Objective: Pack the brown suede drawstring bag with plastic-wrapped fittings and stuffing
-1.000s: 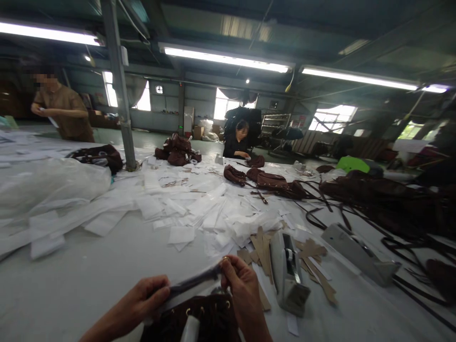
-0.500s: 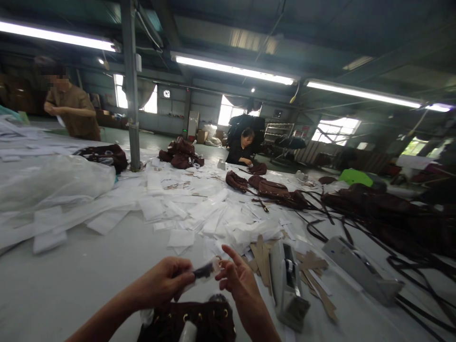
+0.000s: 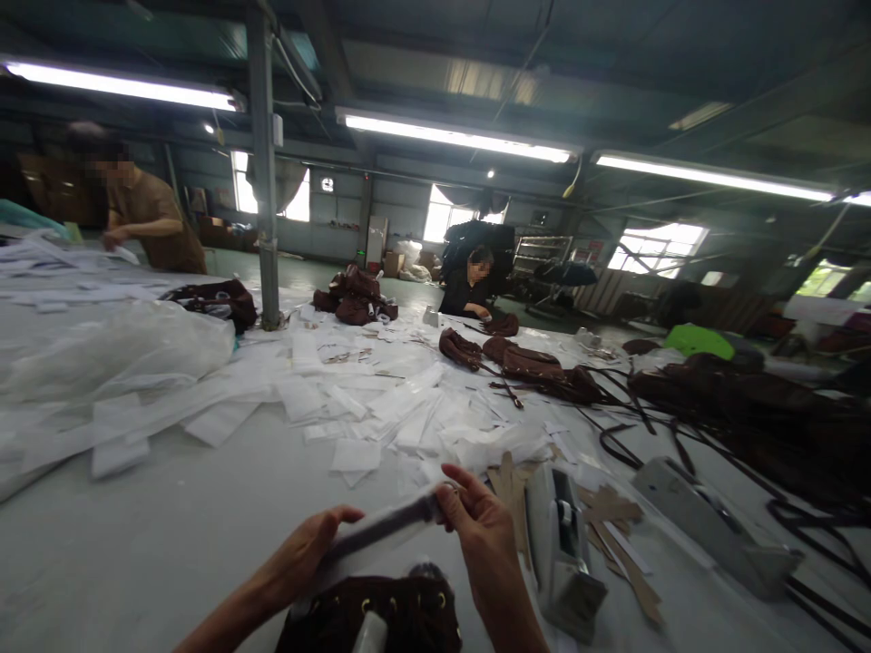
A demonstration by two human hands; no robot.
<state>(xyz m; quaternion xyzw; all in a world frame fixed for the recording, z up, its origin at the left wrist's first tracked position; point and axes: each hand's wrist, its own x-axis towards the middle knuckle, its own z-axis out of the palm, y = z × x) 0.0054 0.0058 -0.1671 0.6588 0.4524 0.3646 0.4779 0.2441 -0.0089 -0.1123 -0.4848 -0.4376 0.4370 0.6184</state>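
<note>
Between my two hands stretches a dark strap [image 3: 387, 531] with a whitish, see-through wrapping along it, slightly blurred. My right hand [image 3: 480, 526] pinches its right end between thumb and fingers. On the other side my left hand [image 3: 306, 553] is closed around the left end, its thumb lying along the top and its other fingers mostly hidden. Right below the strap sits a dark brown bag [image 3: 408, 617] with gold eyelets along its rim. A white wrapped piece [image 3: 371, 632] stands up at its front, and clear plastic shows behind the rim.
A tape dispenser [image 3: 564, 553] stands close to my right hand, with brown paper strips [image 3: 616, 526] around it and a second dispenser [image 3: 714, 526] further right. White sheets [image 3: 395, 408] litter the table. Brown bags [image 3: 544, 367] and straps lie beyond. Two people work further off.
My right hand has closed on the strap's right end. The hands have moved apart, and a longer length of strap now shows between them. The view has shifted slightly.
</note>
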